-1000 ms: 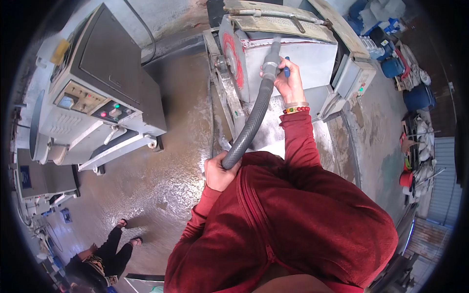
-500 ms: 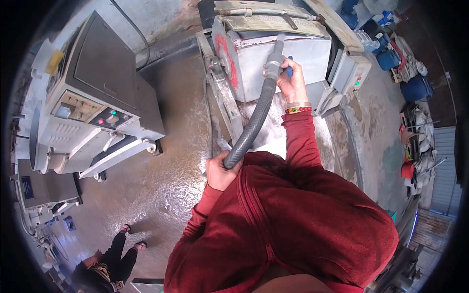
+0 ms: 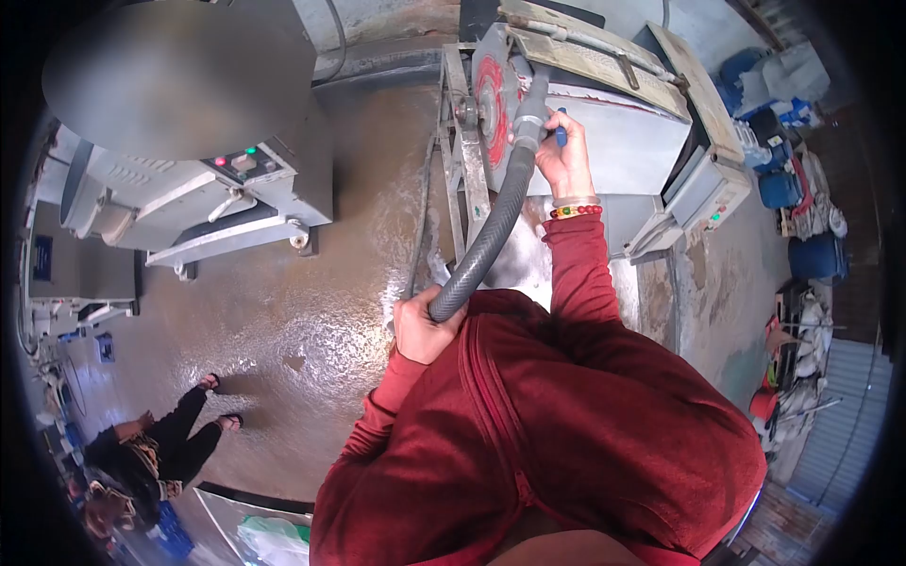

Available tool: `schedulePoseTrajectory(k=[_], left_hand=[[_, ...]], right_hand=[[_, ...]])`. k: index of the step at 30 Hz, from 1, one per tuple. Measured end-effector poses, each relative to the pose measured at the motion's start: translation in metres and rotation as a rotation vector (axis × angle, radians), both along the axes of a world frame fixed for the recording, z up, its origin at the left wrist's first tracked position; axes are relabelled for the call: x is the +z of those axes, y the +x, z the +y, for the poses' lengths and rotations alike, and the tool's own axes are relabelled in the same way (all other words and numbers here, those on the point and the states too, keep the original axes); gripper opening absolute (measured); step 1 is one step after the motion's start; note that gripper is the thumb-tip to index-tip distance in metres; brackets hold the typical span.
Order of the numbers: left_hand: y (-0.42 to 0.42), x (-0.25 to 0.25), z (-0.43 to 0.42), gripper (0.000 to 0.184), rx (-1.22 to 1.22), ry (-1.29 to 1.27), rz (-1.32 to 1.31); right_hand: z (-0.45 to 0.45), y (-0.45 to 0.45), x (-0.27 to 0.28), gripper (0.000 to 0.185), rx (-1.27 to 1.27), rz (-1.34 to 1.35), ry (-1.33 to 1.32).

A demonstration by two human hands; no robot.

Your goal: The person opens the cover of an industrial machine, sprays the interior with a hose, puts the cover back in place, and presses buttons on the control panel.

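Note:
A thick grey hose point(image 3: 489, 241) runs up from my waist to a grey nozzle point(image 3: 534, 106) with a valve on it. My left hand point(image 3: 425, 324) is wrapped round the lower part of the hose. Up at the nozzle, my right hand point(image 3: 564, 158) grips the valve section, with a blue valve handle point(image 3: 562, 128) by its fingers. The nozzle tip is over the left end of a pale box-shaped machine point(image 3: 618, 141), beside its red-marked round plate point(image 3: 492, 108). A worn lid point(image 3: 595, 58) covers the machine's top, and whether water flows from the nozzle I cannot tell.
Wet floor point(image 3: 283, 321) shines to my left. A grey cabinet machine with a control panel point(image 3: 247, 168) stands at the upper left, partly behind a blurred round shape point(image 3: 170, 85). Another person point(image 3: 156, 448) is at the lower left. Blue containers point(image 3: 816, 257) line the right side.
The view has swung left, so the pale machine sits farther right in it. The nozzle tip has gone from the machine's middle to its left end. Both hands keep their hold.

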State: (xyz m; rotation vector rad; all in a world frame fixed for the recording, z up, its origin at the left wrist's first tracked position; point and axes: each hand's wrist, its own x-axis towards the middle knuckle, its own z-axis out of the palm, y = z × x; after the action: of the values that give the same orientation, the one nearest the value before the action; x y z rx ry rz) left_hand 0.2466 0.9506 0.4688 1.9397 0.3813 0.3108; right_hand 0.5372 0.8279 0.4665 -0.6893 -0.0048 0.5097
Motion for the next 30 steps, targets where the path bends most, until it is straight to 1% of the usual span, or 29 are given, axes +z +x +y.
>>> schedulePoseTrajectory(k=[1, 7, 8, 12, 17, 20, 23, 26, 29, 30], left_hand=[[-0.001, -0.001, -0.001, 0.013, 0.017, 0.000, -0.014], [-0.003, 0.008, -0.001, 0.014, 0.059, 0.025, -0.024], [-0.003, 0.010, 0.000, 0.015, 0.053, 0.006, -0.025], [-0.003, 0.004, 0.009, 0.015, 0.041, -0.003, -0.028], [-0.002, 0.008, 0.031, 0.015, 0.019, -0.074, -0.026], [0.000, 0.003, 0.048, 0.015, -0.012, -0.052, -0.020], [0.005, -0.002, 0.065, 0.016, -0.052, -0.089, -0.049], [0.007, 0.001, 0.079, 0.019, -0.107, -0.069, -0.046], [0.011, 0.000, 0.088, 0.020, -0.142, -0.098, -0.064], [0.012, -0.001, 0.091, 0.019, -0.156, -0.107, -0.065]], right_hand=[[0.003, -0.001, 0.003, 0.015, 0.012, 0.012, 0.013], [0.012, -0.010, 0.020, 0.021, 0.027, -0.015, -0.035], [0.012, -0.009, 0.021, 0.022, 0.035, -0.007, -0.061], [0.012, 0.002, 0.008, 0.051, 0.034, -0.035, -0.126], [0.023, 0.003, 0.011, 0.053, 0.011, -0.038, -0.185], [0.030, 0.002, 0.011, 0.053, -0.018, -0.019, -0.195], [0.035, -0.001, 0.009, 0.054, -0.064, -0.015, -0.209], [0.035, -0.005, 0.009, 0.054, -0.111, 0.022, -0.206], [0.036, -0.012, 0.016, 0.028, -0.145, 0.051, -0.170], [0.037, -0.014, 0.019, 0.027, -0.153, 0.052, -0.177]])
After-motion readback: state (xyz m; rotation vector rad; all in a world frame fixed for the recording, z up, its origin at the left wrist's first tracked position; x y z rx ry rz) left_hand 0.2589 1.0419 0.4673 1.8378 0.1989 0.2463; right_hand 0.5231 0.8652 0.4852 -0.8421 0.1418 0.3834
